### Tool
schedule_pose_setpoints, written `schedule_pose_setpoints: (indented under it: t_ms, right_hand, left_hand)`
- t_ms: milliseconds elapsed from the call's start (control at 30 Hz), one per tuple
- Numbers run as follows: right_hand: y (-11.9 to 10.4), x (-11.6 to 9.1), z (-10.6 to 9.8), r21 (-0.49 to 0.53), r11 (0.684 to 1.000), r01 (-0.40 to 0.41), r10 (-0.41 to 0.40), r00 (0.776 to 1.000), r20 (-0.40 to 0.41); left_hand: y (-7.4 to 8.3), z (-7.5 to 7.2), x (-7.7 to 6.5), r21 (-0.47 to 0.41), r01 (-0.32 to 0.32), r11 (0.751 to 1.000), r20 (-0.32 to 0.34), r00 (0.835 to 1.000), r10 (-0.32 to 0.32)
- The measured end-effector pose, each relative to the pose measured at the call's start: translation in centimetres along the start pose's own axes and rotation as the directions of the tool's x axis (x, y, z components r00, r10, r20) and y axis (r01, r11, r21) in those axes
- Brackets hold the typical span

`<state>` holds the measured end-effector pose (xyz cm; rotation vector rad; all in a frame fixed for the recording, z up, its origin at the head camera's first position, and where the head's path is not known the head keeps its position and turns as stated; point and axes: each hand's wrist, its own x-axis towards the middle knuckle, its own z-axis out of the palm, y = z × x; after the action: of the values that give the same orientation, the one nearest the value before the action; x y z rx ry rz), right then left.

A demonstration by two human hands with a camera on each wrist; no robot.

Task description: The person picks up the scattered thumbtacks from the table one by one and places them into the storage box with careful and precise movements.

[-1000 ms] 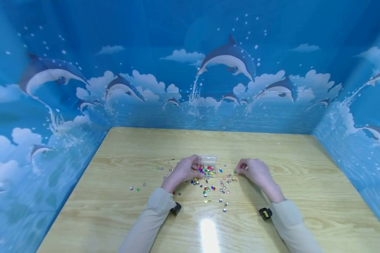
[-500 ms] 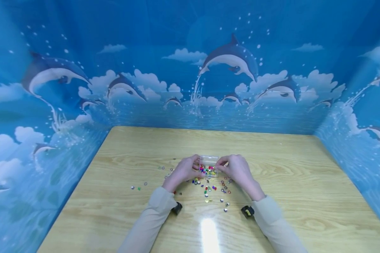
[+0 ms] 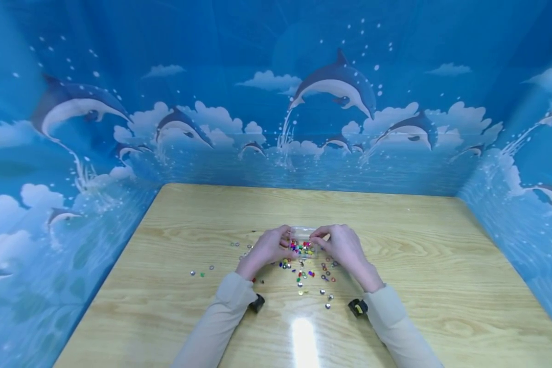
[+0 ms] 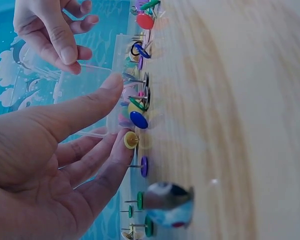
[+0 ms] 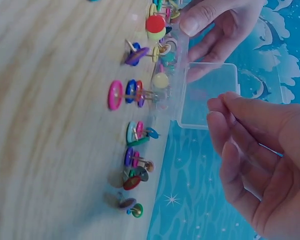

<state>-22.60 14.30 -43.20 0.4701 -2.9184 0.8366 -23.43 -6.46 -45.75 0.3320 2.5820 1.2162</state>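
Observation:
A small clear plastic box [image 3: 302, 253], its lid [image 5: 209, 95] standing up at the back, holds several colourful thumbtacks [image 3: 299, 247]. My left hand [image 3: 270, 247] grips the box at its left side, thumb near the front and fingers behind. Over the box's right side hovers my right hand [image 3: 343, 246]. Its thumb and index fingertips [image 5: 217, 104] come together beside the raised lid, the other fingers loosely bent, and no tack shows between them. In the left wrist view a blue tack [image 4: 139, 120] lies close by the left fingertips.
Loose thumbtacks [image 3: 323, 292] lie scattered on the wooden table [image 3: 372, 209] in front of the box and to both sides. A few sit farther left, such as a green one [image 3: 202, 275]. A blue dolphin-print curtain [image 3: 267, 168] surrounds the table's back and sides.
My right hand has come left from the loose tacks to the box's right side, then shifted slightly farther over it. The left hand has kept its grip on the box.

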Motion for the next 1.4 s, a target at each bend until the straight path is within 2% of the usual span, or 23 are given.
schedule_pose_setpoints:
  t_ms: [200,367,467,567,700,767,867,1067,1400]
  right_hand:
    - [0.4,0.1,-1.0,-0.006,1.000,-0.029,0.029,1.000,-0.003]
    - [1.2,0.1,-2.2,0.008,0.999,-0.040,0.041,0.995,-0.092]
    - [1.9,0.2,-2.7,-0.018,0.999,-0.035,0.032,0.992,-0.124]
    - [2.6,0.6,-2.8,-0.077,0.997,-0.024,0.018,0.997,-0.075]
    - [3.6,1.2,-2.5,-0.163,0.987,-0.001,0.011,0.998,0.061]
    - [4.0,1.5,-2.2,-0.179,0.984,0.010,0.011,0.993,0.117]
    - [4.3,1.7,-1.8,-0.165,0.986,0.019,0.007,0.987,0.159]
    - [4.4,1.9,-1.1,-0.158,0.987,0.037,-0.008,0.983,0.181]
    - [4.3,1.8,-1.3,-0.173,0.984,0.035,-0.006,0.987,0.162]
  left_hand:
    - [0.1,0.0,0.1,-0.005,-0.003,1.000,-0.003,1.000,0.003]
    - [0.3,0.2,-0.1,-0.012,0.012,1.000,-0.002,1.000,-0.012]
    - [0.3,0.3,-0.1,-0.005,0.018,1.000,-0.004,1.000,-0.018]
    - [0.2,0.3,-0.2,-0.001,0.019,1.000,-0.008,1.000,-0.019]
    - [0.1,0.3,-0.2,0.001,0.011,1.000,-0.011,1.000,-0.011]
    - [0.0,0.3,-0.3,0.004,0.005,1.000,-0.009,1.000,-0.005]
    - [-0.1,0.3,-0.3,0.003,0.002,1.000,-0.007,1.000,-0.002]
    - [0.0,0.2,-0.3,-0.003,0.005,1.000,-0.007,1.000,-0.005]
    - [0.2,0.2,-0.2,-0.013,0.016,1.000,-0.004,1.000,-0.016]
